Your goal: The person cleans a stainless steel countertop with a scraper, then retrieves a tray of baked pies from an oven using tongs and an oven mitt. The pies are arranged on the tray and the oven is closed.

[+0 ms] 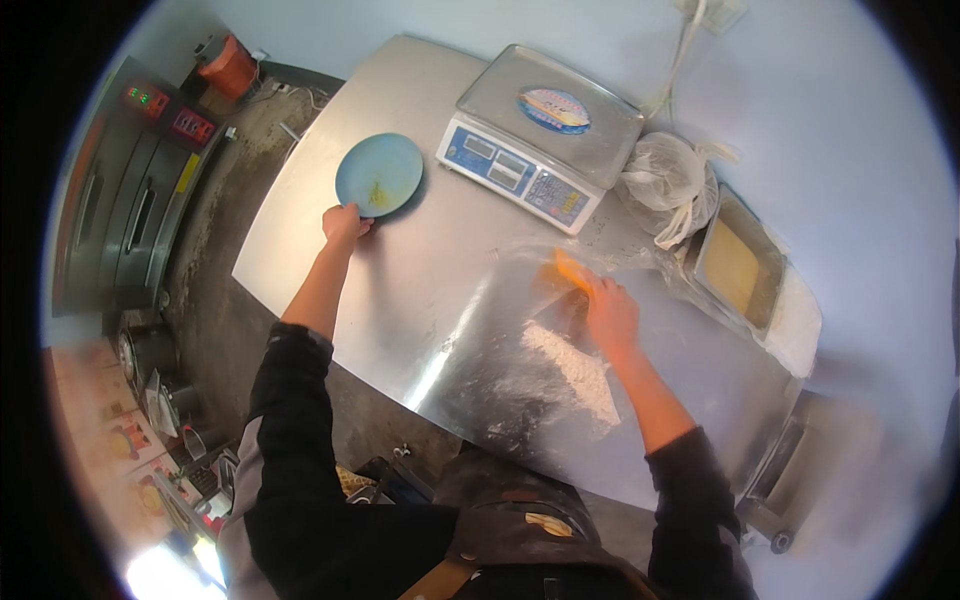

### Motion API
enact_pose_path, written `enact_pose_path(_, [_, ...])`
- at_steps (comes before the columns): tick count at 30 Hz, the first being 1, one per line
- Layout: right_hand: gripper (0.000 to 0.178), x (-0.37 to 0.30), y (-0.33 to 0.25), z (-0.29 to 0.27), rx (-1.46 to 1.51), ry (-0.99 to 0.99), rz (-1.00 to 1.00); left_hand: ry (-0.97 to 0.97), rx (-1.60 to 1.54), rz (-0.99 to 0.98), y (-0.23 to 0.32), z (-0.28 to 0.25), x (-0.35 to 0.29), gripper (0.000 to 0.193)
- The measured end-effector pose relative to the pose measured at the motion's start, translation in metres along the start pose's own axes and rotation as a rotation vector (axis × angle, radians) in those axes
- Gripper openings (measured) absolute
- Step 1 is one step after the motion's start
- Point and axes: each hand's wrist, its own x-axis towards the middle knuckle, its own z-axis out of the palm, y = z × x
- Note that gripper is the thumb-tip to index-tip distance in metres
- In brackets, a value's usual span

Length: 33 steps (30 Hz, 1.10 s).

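In the head view, grasping the near rim of a round blue-green plate (378, 168) with the left hand (346, 222), over the left part of the counter (400, 290), near its edge; hard to tell whether resting or lifted. Gripping a flat orange scraper (572, 268) with the right hand (612, 315), in front of the weighing scale (480, 160) and just beyond the flour (575, 370). Open room on bare metal between plate and scraper; tighter at the far right, with a plastic bag (665, 180) and a rectangular metal tray (768, 262) close together. Shiny sheet steel underneath, dusted white toward the near edge; yellow-green patch on the plate; crinkled translucent plastic; pale yellow contents in the tray. On the scale, a blue-edged oval sticker (556, 110), small display windows and a keypad, with print mostly too small to read. Across the floor to the left, a steel deck oven (140, 200) with lit displays.
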Motion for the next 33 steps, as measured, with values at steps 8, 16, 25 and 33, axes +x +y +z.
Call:
enact_pose_path(8, [0.044, -0.036, -0.071, 0.006, 0.105, -0.241, -0.279, 0.028, 0.092, 0.159, -0.11, -0.135, -0.098, 0.032])
enact_pose_path(16, [0.043, 0.109, -0.081, 0.035, -0.073, -0.094, -0.094, 0.117, -0.046, 0.115, -0.212, -0.2, -0.221, 0.022])
enact_pose_path(25, [0.043, 0.006, -0.142, 0.032, 0.041, -0.373, -0.495, 0.198, -0.329, -0.094, -0.279, -0.184, -0.321, 0.017])
enact_pose_path(33, [0.044, 0.213, -0.236, 0.077, 0.015, -0.021, -0.535, 0.218, -0.316, -0.175, -0.329, -0.18, -0.396, 0.017])
